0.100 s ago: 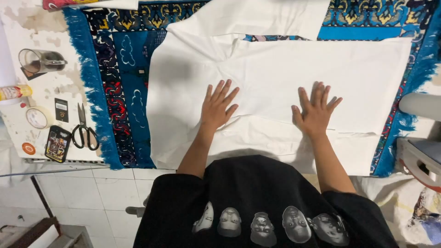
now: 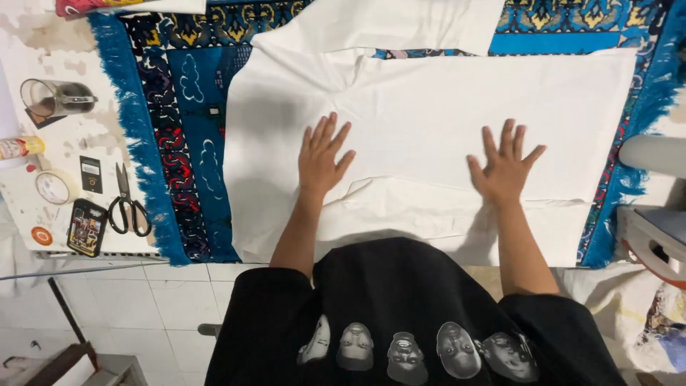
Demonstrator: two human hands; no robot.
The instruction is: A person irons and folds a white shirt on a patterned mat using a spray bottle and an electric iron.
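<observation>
cloth (image 2: 443, 107), white and folded into layers, lies spread over a blue patterned rug (image 2: 186, 107) on the table (image 2: 64, 143), and everything else is placed from it. both hands rest on the cloth, palms down: left hand (image 2: 321, 159) on its left part, right hand (image 2: 506, 168) toward its right, well apart. neither grip has hold of anything; the fingers are fully splayed and flat, pressing the top layer. a folded edge runs across the cloth just below the hands, with a lower layer showing beneath it near the person's black shirt (image 2: 407, 314).

the step looks like smoothing or flattening the folded cloth, judging by the flat palms. a next move would call for even pressure outward toward the cloth's ends, keeping the top layer from sliding off the one under it.

left of the cloth, past the rug's fringe, lie scissors (image 2: 128, 207), a tape roll (image 2: 53, 187), a small dark packet (image 2: 87, 227) and a metal cup (image 2: 53, 96). right of the cloth a grey machine part (image 2: 654, 154) shows.
</observation>
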